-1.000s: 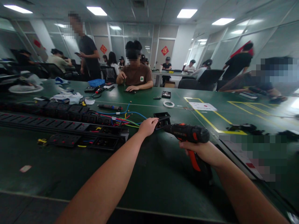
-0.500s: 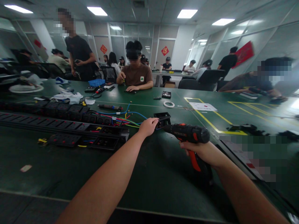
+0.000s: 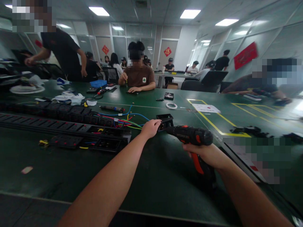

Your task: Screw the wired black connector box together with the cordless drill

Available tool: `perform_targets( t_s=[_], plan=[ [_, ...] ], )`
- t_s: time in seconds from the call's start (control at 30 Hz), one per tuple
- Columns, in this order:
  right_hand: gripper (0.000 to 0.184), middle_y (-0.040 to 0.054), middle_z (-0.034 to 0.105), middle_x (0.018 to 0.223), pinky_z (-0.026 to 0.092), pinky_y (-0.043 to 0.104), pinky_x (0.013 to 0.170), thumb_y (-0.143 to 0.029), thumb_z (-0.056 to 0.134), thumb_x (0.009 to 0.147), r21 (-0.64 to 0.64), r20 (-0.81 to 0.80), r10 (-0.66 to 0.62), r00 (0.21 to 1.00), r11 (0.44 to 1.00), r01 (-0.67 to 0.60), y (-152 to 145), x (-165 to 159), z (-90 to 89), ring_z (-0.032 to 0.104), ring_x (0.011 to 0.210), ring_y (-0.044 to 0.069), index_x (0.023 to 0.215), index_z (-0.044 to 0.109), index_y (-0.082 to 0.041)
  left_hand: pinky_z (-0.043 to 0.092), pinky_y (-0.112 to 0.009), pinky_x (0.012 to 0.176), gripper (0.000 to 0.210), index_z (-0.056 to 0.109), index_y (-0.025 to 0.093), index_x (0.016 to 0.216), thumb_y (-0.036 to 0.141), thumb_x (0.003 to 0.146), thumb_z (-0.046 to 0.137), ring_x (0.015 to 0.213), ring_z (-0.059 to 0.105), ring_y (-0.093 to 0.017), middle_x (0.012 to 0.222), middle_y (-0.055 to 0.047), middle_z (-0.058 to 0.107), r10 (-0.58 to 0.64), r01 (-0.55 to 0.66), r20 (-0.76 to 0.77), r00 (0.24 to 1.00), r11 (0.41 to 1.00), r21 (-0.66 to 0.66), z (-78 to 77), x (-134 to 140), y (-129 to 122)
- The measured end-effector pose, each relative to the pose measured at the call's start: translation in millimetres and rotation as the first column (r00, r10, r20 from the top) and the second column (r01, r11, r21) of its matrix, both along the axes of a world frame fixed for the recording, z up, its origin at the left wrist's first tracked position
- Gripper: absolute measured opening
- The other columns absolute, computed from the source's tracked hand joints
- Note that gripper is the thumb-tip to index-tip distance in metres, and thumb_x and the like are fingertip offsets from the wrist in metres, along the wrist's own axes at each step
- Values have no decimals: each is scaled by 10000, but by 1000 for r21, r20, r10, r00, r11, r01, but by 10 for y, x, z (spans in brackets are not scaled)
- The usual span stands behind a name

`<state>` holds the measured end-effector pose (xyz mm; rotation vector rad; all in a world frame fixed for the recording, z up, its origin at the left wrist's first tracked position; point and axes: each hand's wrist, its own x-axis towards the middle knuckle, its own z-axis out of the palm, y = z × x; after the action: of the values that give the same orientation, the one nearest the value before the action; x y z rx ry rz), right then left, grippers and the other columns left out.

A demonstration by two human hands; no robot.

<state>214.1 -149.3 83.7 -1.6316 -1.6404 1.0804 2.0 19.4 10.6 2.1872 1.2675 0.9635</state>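
Observation:
My left hand (image 3: pixel 151 128) is closed on a small black plastic frame (image 3: pixel 168 117) above the green table; its fingers hide part of the frame. Wrapped round the handle of a black and orange cordless drill (image 3: pixel 189 134) is my right hand (image 3: pixel 204 153). The drill points left, its nose close to the frame; I cannot tell whether the tip touches it. Red, green, blue and yellow wires (image 3: pixel 132 121) run from near my left hand to a row of black socket modules (image 3: pixel 68 111). A long black socket strip (image 3: pixel 47 121) lies in front of that row.
A pen-shaped tool (image 3: pixel 112 108) lies behind the wires. Farther back are a white tape roll (image 3: pixel 171 106), a paper sheet (image 3: pixel 205 108) and a blue tray (image 3: pixel 98 83). A dark-edged board (image 3: pixel 246 160) lies right of my right arm. A person (image 3: pixel 139 74) sits opposite.
My hands, the drill and the black frame stay almost in place. A standing person at the back left has moved left and nearer. Another standing person at the back right has shifted left.

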Motion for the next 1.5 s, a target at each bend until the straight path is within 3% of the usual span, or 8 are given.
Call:
perform_targets(
  t_s=[0.23,0.8,1.07,1.5],
  plan=[
    [260,24,680,750,478,308,618,-420,707,787,22,-41,2,999,1000,-1,3,32,-19,604,644,181,906,685,-191,458,-327,1030,421,700,221,1251,378,1006,397,1165,626,-235,1255,-71,702,1,-1,11,1000,1000,0,4,-7,-12],
    [326,80,757,883,515,360,723,-454,717,779,55,-47,37,998,998,-35,-15,-33,12,663,697,214,937,723,-169,460,-333,1031,421,703,229,1247,380,1005,393,1170,626,-237,1265,-69,700,9,-9,3,1000,1000,7,-14,-3,6],
    [305,64,750,867,520,352,709,-430,730,759,47,-107,46,993,998,-41,-19,-76,48,663,692,210,929,716,-176,456,-331,1038,418,704,226,1244,374,1004,395,1177,625,-231,1262,-67,703,4,-4,6,1000,1000,12,-23,2,13],
    [263,11,662,692,460,316,652,-437,705,777,83,-12,32,999,996,-31,-3,-21,23,591,637,183,847,708,-183,457,-334,1035,424,699,234,1252,383,1006,387,1170,624,-235,1275,-66,694,15,-15,-12,1000,1000,-7,16,-9,-20]
  ],
)
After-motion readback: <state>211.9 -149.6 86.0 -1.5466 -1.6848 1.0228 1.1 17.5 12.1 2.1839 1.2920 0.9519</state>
